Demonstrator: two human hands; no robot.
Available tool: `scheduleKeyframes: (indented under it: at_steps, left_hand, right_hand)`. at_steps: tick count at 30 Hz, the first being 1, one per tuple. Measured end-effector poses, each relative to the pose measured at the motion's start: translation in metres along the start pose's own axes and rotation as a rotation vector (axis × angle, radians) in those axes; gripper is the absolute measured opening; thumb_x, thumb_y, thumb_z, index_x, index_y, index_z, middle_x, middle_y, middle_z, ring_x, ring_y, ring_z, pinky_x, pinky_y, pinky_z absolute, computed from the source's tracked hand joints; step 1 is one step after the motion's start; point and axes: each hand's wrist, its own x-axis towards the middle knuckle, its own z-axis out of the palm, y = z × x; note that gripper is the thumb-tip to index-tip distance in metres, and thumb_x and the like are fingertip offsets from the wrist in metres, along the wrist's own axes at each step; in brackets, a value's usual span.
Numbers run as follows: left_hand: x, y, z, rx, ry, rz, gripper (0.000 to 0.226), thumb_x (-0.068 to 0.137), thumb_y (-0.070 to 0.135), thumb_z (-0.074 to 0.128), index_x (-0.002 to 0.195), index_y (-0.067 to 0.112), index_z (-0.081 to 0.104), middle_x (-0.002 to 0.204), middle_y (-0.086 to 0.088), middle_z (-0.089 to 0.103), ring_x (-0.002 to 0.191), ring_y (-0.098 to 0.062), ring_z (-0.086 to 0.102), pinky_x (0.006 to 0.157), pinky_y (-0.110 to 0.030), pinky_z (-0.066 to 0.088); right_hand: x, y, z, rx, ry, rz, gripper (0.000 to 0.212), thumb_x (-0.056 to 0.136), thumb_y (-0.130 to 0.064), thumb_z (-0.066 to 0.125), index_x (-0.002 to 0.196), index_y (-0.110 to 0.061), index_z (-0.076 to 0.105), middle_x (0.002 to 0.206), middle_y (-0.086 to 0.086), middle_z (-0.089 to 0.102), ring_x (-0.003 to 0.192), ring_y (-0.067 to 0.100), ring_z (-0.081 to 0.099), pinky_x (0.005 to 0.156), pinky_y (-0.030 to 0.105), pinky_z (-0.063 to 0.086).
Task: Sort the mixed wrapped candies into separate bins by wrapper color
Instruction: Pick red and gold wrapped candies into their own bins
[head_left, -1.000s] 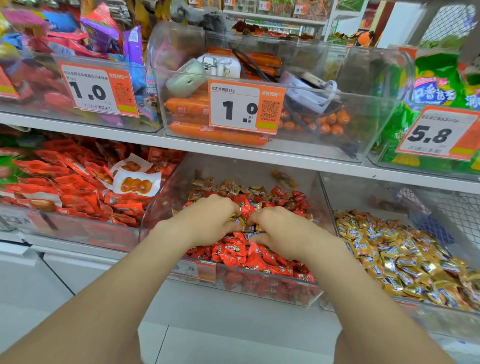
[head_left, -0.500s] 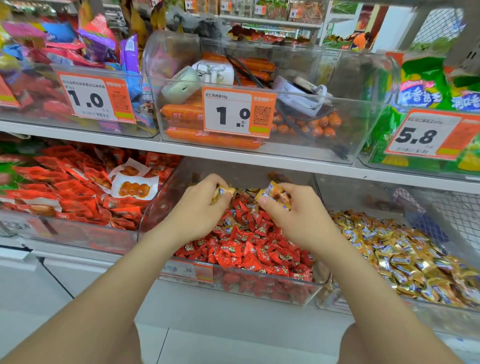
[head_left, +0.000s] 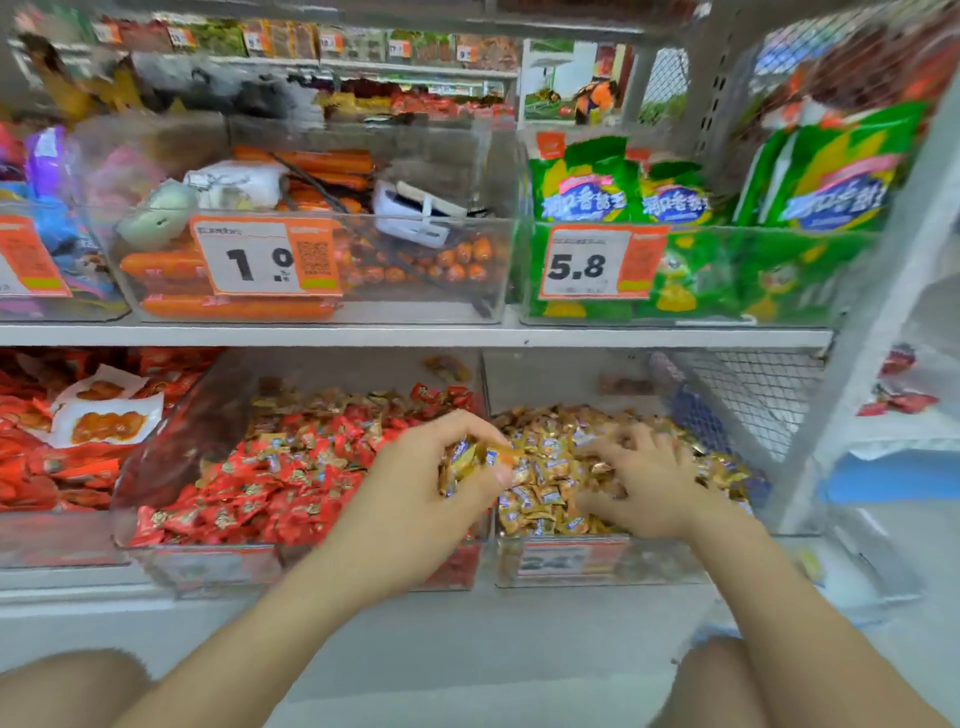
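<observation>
Gold-wrapped candies (head_left: 470, 460) pinched in left hand (head_left: 415, 499) at the divider between red candy bin (head_left: 208, 566) and gold candy bin (head_left: 597, 566), right hand (head_left: 641, 480) spread flat on gold pile, grip indeterminate, frame motion-blurred.

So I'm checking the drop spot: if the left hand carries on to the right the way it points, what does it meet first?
Probably the pile of gold candies in the right bin; the left hand, holding gold candies, is at the divider, though depth is unclear.
</observation>
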Motion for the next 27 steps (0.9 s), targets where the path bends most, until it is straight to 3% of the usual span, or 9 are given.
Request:
scheduleKeyframes:
  at_steps: [2,4,9,13,16,18,21,24,27]
  left_hand:
    - [0.01,0.015,0.033,0.098,-0.037,0.08,0.007,0.096,0.035,0.071,0.103,0.036,0.067,0.079,0.025,0.064,0.071,0.001,0.057,0.068,-0.019,0.038]
    - [0.03,0.019,0.065,0.161,-0.049,0.098,0.008,0.096,0.038,0.069,0.104,0.036,0.066,0.077,0.016,0.065,0.069,-0.003,0.055,0.067,-0.02,0.037]
    - [0.097,-0.005,0.131,0.31,-0.075,-0.024,0.021,0.1,0.039,0.063,0.116,0.025,0.062,0.104,0.001,0.07,0.101,-0.024,0.059,0.082,-0.036,0.037]
    - [0.128,-0.032,0.154,0.485,-0.358,-0.135,0.058,0.091,0.068,0.059,0.135,0.031,0.053,0.134,-0.001,0.057,0.129,-0.027,0.052,0.108,-0.05,0.042]
    - [0.121,-0.03,0.15,0.588,-0.376,-0.047,0.048,0.104,0.051,0.048,0.147,0.031,0.046,0.149,-0.001,0.047,0.14,-0.029,0.044,0.117,-0.058,0.031]
    - [0.105,-0.019,0.132,0.603,-0.237,0.137,0.035,0.105,0.039,0.047,0.138,0.028,0.054,0.135,0.0,0.055,0.127,-0.027,0.053,0.108,-0.052,0.041]
    - [0.072,-0.008,0.091,0.574,0.012,0.329,0.014,0.098,0.03,0.051,0.105,0.026,0.062,0.095,0.007,0.059,0.093,-0.019,0.056,0.083,-0.043,0.048]
    - [0.042,-0.014,0.039,0.528,0.173,0.273,0.003,0.091,0.026,0.056,0.088,0.026,0.058,0.078,0.012,0.053,0.078,-0.014,0.051,0.071,-0.035,0.044]
    - [0.027,-0.045,-0.02,0.555,0.223,0.05,0.011,0.088,0.019,0.057,0.084,0.029,0.058,0.076,0.014,0.056,0.078,-0.013,0.055,0.072,-0.038,0.047]
  right_hand:
    - [-0.001,0.011,0.004,-0.025,-0.023,-0.017,0.056,0.092,-0.072,0.058,0.144,-0.055,0.046,0.15,0.002,0.038,0.143,0.034,0.031,0.119,0.054,0.025]
    - [0.005,0.023,0.001,-0.008,0.027,0.017,0.051,0.096,-0.068,0.055,0.144,-0.055,0.047,0.153,0.004,0.039,0.143,0.037,0.034,0.117,0.053,0.029]
    - [0.007,0.055,0.001,0.178,0.222,0.002,0.044,0.098,-0.057,0.048,0.14,-0.045,0.055,0.119,0.006,0.061,0.12,0.037,0.054,0.101,0.05,0.049]
    - [-0.012,0.056,-0.01,0.334,0.345,-0.03,0.024,0.097,-0.021,0.06,0.111,-0.026,0.079,0.108,0.007,0.071,0.108,0.028,0.064,0.098,0.04,0.049]
    - [-0.025,0.045,-0.017,0.408,0.42,-0.033,0.022,0.093,-0.014,0.065,0.098,-0.029,0.08,0.096,-0.002,0.074,0.094,0.013,0.066,0.091,0.036,0.052]
    - [-0.033,0.028,-0.025,0.508,0.453,-0.031,0.024,0.093,-0.013,0.064,0.095,-0.032,0.078,0.088,-0.011,0.074,0.083,0.002,0.065,0.081,0.027,0.052]
    - [-0.047,-0.014,-0.037,0.613,0.453,-0.106,0.026,0.095,-0.01,0.064,0.093,-0.032,0.077,0.08,-0.019,0.073,0.078,-0.002,0.065,0.069,0.011,0.046]
    - [-0.055,-0.063,-0.042,0.644,0.424,-0.257,0.028,0.095,-0.008,0.063,0.095,-0.031,0.078,0.087,-0.019,0.074,0.082,0.002,0.067,0.073,0.013,0.048]
    - [-0.053,-0.107,-0.04,0.644,0.416,-0.416,0.034,0.094,-0.001,0.062,0.097,-0.03,0.078,0.095,-0.017,0.073,0.086,0.005,0.068,0.08,0.017,0.05]
